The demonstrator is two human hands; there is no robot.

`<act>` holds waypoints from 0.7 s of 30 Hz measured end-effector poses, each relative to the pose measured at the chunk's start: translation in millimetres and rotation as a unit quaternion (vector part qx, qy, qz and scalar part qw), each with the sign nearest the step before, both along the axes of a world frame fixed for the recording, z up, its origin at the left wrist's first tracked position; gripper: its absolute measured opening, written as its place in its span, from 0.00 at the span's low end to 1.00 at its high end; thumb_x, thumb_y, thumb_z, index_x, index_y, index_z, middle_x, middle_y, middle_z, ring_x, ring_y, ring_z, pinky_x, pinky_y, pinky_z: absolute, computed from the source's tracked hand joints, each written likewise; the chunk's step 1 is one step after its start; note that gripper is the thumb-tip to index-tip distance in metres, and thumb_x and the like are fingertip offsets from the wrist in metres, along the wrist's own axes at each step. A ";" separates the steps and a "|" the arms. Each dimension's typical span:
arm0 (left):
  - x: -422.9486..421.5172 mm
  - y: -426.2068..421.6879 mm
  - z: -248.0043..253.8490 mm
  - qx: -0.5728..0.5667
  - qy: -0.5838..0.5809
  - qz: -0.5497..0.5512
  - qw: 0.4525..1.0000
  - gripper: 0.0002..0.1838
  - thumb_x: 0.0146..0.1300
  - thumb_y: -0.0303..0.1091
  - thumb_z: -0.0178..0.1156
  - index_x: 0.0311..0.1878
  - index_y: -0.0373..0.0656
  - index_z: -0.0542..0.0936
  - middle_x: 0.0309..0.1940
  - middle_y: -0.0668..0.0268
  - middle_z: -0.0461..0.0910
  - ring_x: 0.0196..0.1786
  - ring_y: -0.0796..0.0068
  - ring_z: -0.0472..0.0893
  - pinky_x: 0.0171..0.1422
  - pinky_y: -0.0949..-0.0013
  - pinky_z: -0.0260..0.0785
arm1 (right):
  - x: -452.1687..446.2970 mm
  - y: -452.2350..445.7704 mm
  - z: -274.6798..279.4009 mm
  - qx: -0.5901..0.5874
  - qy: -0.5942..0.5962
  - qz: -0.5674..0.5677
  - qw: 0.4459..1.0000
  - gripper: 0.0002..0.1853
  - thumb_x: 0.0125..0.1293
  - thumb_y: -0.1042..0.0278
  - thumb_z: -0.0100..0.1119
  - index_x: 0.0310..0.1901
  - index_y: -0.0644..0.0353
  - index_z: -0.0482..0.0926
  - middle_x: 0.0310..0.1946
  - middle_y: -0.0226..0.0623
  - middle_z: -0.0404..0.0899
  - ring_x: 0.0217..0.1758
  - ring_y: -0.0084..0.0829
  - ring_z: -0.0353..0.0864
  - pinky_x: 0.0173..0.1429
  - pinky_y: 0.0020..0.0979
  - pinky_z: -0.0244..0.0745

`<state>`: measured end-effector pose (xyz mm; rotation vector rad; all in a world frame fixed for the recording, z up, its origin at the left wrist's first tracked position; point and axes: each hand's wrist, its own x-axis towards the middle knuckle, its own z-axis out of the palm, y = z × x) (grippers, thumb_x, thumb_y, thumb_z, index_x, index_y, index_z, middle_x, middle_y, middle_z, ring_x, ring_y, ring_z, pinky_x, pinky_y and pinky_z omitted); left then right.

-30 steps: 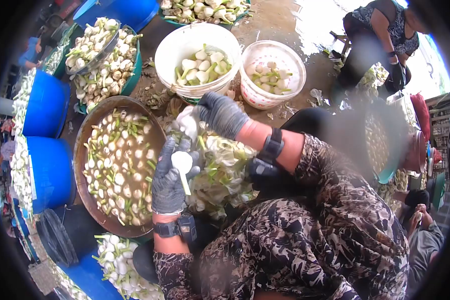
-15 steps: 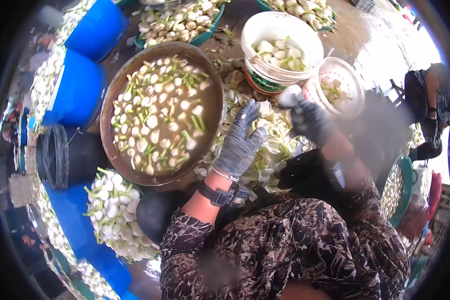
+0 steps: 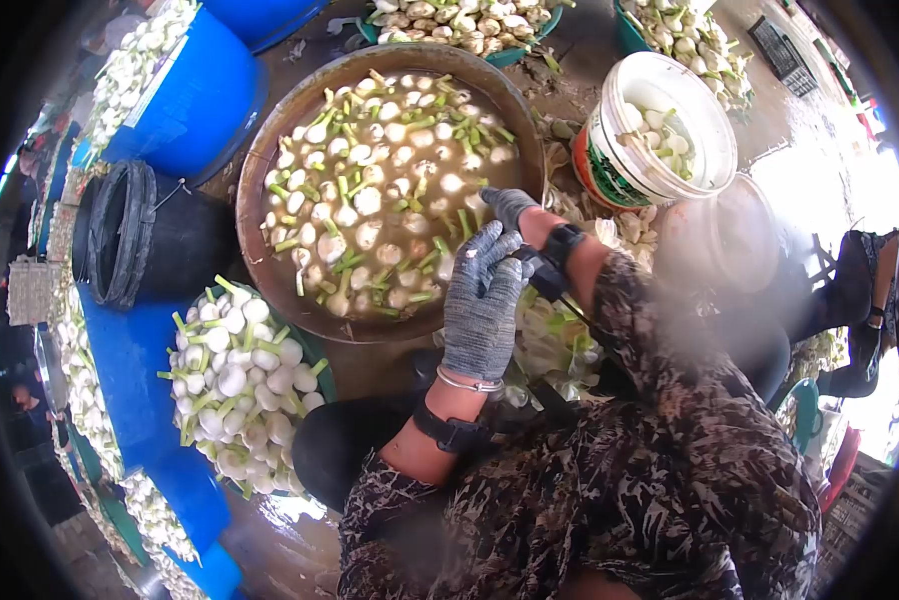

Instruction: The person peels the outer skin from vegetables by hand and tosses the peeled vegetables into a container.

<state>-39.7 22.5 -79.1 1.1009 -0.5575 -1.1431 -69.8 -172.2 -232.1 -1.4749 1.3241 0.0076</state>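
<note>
Left hand (image 3: pixel 483 315): in a grey glove, just outside the near right rim of the basin; its fingers are stretched out, slightly bent and close together, pointing away from the body
Right hand (image 3: pixel 511 207): reaching over the right side of the basin, fingertips by the floating bulbs; the fingers are partly hidden, so I cannot tell whether they grip anything
Basin (image 3: pixel 251 185): wide, round and brown-rimmed, in the middle of the scene, holding cloudy water
Bulbs (image 3: pixel 368 201): white with short green stems, spread across the water inside the basin
Peelings (image 3: pixel 555 345): a pale, leafy pile to the right of the left hand, below the right forearm
White bucket (image 3: pixel 708 120): far right of the basin, tilted in the view, with more bulbs inside
Pale tub (image 3: pixel 720 240): just beside the white bucket on its near side, probably round, though a smudge blurs it
Heap (image 3: pixel 240 385): clean white bulbs with green stems, near left
Black bucket (image 3: pixel 175 240): left of the basin, lying on its side
Blue tub (image 3: pixel 205 95): far left, behind the black bucket
</note>
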 end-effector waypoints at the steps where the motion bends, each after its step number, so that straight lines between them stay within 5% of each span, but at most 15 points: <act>1: 6.3 3.4 -0.3 -0.003 -0.018 0.005 1.000 0.21 0.72 0.27 0.51 0.67 0.36 0.65 0.57 0.60 0.76 0.55 0.74 0.78 0.59 0.70 0.74 | 13.5 3.6 -21.2 -0.046 0.064 0.052 0.996 0.23 0.70 0.52 0.53 0.59 0.61 0.74 0.50 0.38 0.79 0.43 0.33 0.79 0.49 0.36 0.76; 2: 13.1 6.4 0.2 0.012 -0.118 0.000 0.993 0.21 0.73 0.27 0.51 0.66 0.35 0.66 0.57 0.60 0.76 0.56 0.74 0.77 0.59 0.71 0.74 | 22.9 5.2 -48.4 -0.052 0.096 0.074 0.991 0.22 0.69 0.56 0.54 0.58 0.60 0.74 0.49 0.37 0.80 0.43 0.31 0.79 0.49 0.34 0.76; 4: 20.8 9.9 6.4 0.021 -0.057 0.015 0.998 0.20 0.73 0.27 0.51 0.65 0.35 0.67 0.57 0.60 0.77 0.56 0.73 0.77 0.58 0.71 0.75 | 30.3 15.4 -63.6 -0.038 0.108 0.094 0.989 0.19 0.67 0.62 0.57 0.56 0.60 0.76 0.48 0.35 0.81 0.42 0.26 0.78 0.49 0.32 0.75; 5: 23.2 10.8 8.1 0.026 0.005 0.025 0.999 0.19 0.73 0.27 0.51 0.65 0.35 0.67 0.57 0.60 0.77 0.57 0.73 0.77 0.58 0.71 0.75 | 28.3 15.3 -80.0 -0.010 0.077 0.093 0.993 0.17 0.66 0.65 0.59 0.56 0.60 0.77 0.47 0.34 0.81 0.42 0.24 0.77 0.49 0.30 0.74; 7: 29.7 12.0 -20.1 0.002 -0.142 0.045 0.989 0.21 0.72 0.29 0.52 0.66 0.37 0.66 0.53 0.58 0.78 0.50 0.72 0.80 0.52 0.69 0.79 | 15.3 2.6 -143.7 0.138 -0.086 0.059 0.985 0.16 0.64 0.72 0.61 0.54 0.59 0.78 0.46 0.31 0.82 0.42 0.20 0.76 0.49 0.28 0.73; 8: 31.5 11.9 -10.5 0.048 -0.017 0.071 0.996 0.22 0.72 0.31 0.52 0.67 0.38 0.65 0.51 0.57 0.79 0.46 0.71 0.81 0.49 0.67 0.80 | 15.1 32.4 -39.8 -0.047 -0.021 0.064 0.997 0.15 0.64 0.66 0.60 0.52 0.55 0.80 0.50 0.42 0.83 0.51 0.42 0.82 0.52 0.37 0.75; 9: 32.3 12.3 -4.5 0.094 0.109 0.093 0.985 0.23 0.72 0.33 0.53 0.67 0.39 0.64 0.49 0.55 0.80 0.42 0.69 0.82 0.46 0.66 0.81 | 2.8 46.3 -10.0 -0.050 -0.018 0.062 0.997 0.15 0.64 0.66 0.60 0.52 0.55 0.80 0.50 0.42 0.83 0.51 0.42 0.82 0.52 0.37 0.75; 11: 32.7 12.1 -11.4 0.100 0.119 0.100 0.983 0.24 0.72 0.38 0.52 0.68 0.40 0.63 0.47 0.51 0.80 0.36 0.65 0.82 0.43 0.62 0.81 | -23.7 62.7 23.2 -0.142 -0.265 0.012 0.954 0.14 0.65 0.71 0.58 0.52 0.59 0.77 0.44 0.47 0.82 0.46 0.46 0.82 0.48 0.38 0.76; 14: 28.9 9.7 -7.2 0.129 0.268 0.029 0.954 0.23 0.73 0.43 0.50 0.67 0.43 0.65 0.48 0.49 0.80 0.42 0.58 0.82 0.52 0.49 0.78 | -65.6 78.3 79.5 -0.312 -0.266 0.110 0.905 0.12 0.64 0.73 0.58 0.49 0.62 0.77 0.39 0.48 0.82 0.44 0.48 0.81 0.47 0.39 0.76; 17: 13.3 8.3 -15.6 0.057 0.297 -0.088 0.949 0.21 0.73 0.41 0.51 0.65 0.44 0.68 0.48 0.51 0.80 0.47 0.59 0.82 0.56 0.48 0.77 | -100.5 87.8 98.1 -0.361 -0.261 0.134 0.885 0.12 0.62 0.74 0.58 0.47 0.62 0.77 0.38 0.48 0.81 0.44 0.49 0.81 0.47 0.40 0.75; 21: -15.0 6.2 -5.0 0.022 0.294 -0.110 0.949 0.21 0.72 0.38 0.53 0.65 0.44 0.69 0.55 0.57 0.78 0.52 0.60 0.81 0.59 0.52 0.76 | -139.1 93.4 149.4 -0.444 -0.194 0.190 0.854 0.17 0.59 0.76 0.57 0.52 0.58 0.78 0.40 0.46 0.81 0.44 0.48 0.81 0.48 0.41 0.77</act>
